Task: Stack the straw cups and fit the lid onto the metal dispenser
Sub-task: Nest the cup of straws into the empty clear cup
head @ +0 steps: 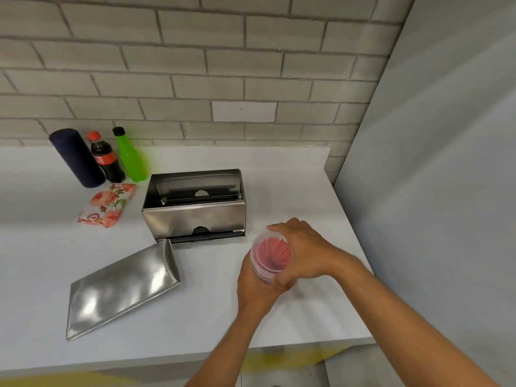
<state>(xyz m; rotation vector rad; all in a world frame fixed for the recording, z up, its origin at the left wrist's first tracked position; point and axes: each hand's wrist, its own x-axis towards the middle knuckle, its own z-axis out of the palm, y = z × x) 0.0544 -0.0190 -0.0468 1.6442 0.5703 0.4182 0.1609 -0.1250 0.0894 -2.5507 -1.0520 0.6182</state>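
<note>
Both hands grip the clear straw cups point(270, 258) (red straws inside) above the white tabletop point(293, 188): left hand point(255, 289) beneath, right hand point(305, 250) wrapped over. The open metal dispenser point(195, 208) stands behind; its lid point(120, 289) lies flat nearby.

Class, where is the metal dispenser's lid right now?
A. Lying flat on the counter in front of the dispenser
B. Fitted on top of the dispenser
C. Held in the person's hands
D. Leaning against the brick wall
A: the lid lies flat on the counter, in front of the open dispenser.
</note>
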